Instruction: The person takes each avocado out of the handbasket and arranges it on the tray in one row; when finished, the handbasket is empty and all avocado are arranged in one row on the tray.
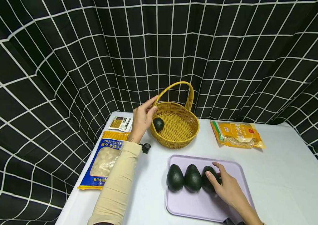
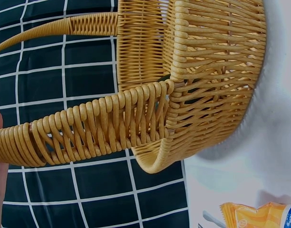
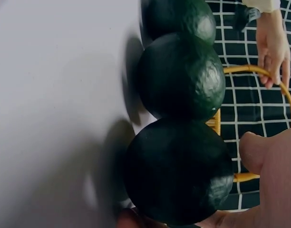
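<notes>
My left hand (image 1: 142,120) grips the left side of the handle of a yellow wicker basket (image 1: 175,142). One dark green avocado (image 1: 158,124) lies inside the basket, against its left wall. On a pale lilac tray (image 1: 192,207) three more avocados sit in a row. My right hand (image 1: 227,187) holds the rightmost avocado (image 3: 179,171), thumb over its near side and fingers around its right side. Beside it are the middle avocado (image 1: 193,178) and the left avocado (image 1: 175,177). In the left wrist view the handle (image 2: 98,126) runs from my fingers to the basket rim.
A blue and yellow pasta bag (image 1: 105,162) lies at the left, partly under my left forearm. Behind it is a small flat packet (image 1: 120,123). An orange food bag (image 1: 237,134) lies at the back right. A black grid curtain (image 1: 217,62) hangs behind the white table (image 1: 285,175).
</notes>
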### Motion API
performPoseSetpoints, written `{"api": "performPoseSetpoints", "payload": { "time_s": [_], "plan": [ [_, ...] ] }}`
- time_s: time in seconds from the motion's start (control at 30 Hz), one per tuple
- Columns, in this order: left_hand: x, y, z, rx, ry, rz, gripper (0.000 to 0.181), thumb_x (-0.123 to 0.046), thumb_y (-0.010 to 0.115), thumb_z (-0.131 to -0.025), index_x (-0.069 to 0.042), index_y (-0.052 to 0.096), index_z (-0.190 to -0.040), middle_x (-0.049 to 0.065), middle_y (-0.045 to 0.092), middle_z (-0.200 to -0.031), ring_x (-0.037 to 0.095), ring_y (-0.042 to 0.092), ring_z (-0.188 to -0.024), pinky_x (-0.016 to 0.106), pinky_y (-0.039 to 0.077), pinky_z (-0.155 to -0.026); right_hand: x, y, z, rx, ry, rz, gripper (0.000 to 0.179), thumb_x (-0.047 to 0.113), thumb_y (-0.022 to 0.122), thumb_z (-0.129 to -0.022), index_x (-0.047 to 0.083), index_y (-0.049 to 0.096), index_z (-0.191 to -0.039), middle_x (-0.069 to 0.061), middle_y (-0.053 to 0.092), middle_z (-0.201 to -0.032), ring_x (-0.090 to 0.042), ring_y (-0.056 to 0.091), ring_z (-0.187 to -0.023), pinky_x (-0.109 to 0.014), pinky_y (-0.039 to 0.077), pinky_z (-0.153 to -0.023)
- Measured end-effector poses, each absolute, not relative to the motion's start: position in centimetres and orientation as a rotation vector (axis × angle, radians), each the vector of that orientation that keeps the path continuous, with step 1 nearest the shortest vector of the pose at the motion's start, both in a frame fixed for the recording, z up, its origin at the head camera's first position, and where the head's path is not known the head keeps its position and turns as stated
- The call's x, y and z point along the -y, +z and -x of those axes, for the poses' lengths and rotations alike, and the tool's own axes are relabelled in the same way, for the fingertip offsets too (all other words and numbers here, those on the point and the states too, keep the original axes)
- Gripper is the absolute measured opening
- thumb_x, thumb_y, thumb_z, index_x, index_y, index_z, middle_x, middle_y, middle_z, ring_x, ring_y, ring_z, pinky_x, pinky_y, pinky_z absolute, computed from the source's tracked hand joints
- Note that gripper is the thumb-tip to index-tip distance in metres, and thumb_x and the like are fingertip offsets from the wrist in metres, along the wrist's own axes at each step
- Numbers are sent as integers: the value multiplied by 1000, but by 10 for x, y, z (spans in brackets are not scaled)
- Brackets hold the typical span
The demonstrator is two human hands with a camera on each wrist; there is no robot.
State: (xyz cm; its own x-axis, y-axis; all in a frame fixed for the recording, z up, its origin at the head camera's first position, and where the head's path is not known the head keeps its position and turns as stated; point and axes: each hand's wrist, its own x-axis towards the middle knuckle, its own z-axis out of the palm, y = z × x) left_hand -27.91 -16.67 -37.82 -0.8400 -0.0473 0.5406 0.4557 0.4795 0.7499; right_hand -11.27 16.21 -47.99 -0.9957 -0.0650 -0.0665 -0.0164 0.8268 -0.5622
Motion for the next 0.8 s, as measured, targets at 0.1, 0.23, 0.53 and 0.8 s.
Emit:
{"api": "performPoseSetpoints", "payload": {
  "time_s": [0.1,0.23,0.53,0.8],
  "plan": [
    [167,-378,279,2236,-1338,339,41,-15,63,-101,-22,63,-141,12,75,-116,20,75,-95,34,60,-79,-163,-480,113,-2924,-903,67,68,55,50,-102,7,41,-150,-33,66,-122,-45,68,-106,-60,54,-84],
    [167,-378,279,2237,-1338,340,41,-15,63,-101,-24,62,-141,11,75,-116,19,75,-96,34,60,-80,-164,-480,113,-2928,-906,69,68,55,51,-102,7,42,-148,-32,67,-120,-41,69,-102,-57,55,-82],
    [167,-378,278,2242,-1353,336,41,-16,63,-101,-24,62,-141,13,74,-118,20,75,-97,35,60,-81,-167,-479,115,-2891,-873,38,68,57,49,-102,9,42,-150,-23,70,-117,-31,71,-98,-53,55,-79],
    [167,-378,278,2245,-1349,331,41,-16,63,-101,-24,62,-141,12,75,-117,19,75,-95,34,60,-78,-170,-472,123,-2932,-877,63,67,56,48,-102,7,46,-147,-16,71,-113,-24,71,-92,-50,56,-78]
  ]
}}
